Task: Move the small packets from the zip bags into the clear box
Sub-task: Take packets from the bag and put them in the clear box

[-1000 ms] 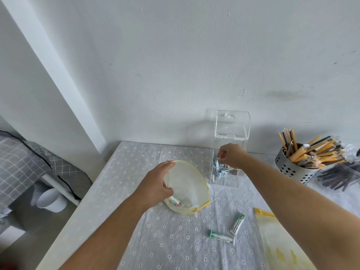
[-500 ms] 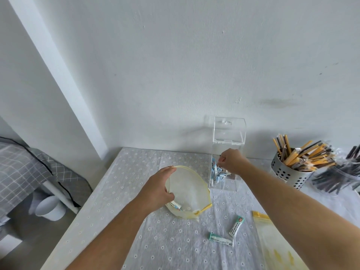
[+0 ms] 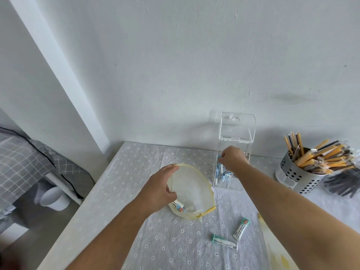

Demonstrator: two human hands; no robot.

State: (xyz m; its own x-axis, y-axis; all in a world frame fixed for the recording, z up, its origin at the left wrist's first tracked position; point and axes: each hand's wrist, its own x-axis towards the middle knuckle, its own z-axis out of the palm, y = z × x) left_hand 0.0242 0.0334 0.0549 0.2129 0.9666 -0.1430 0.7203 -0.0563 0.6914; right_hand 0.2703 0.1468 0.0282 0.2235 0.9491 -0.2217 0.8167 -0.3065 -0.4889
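Gripping zip bag [image 3: 191, 189] rim: left hand [image 3: 157, 190] | right hand [image 3: 232, 159]: pinching packet [image 3: 219, 157] (blue) at clear box [image 3: 248, 152]

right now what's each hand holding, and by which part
The left hand grips the zip bag by its open rim. The right hand pinches a blue packet; which part cannot be told.
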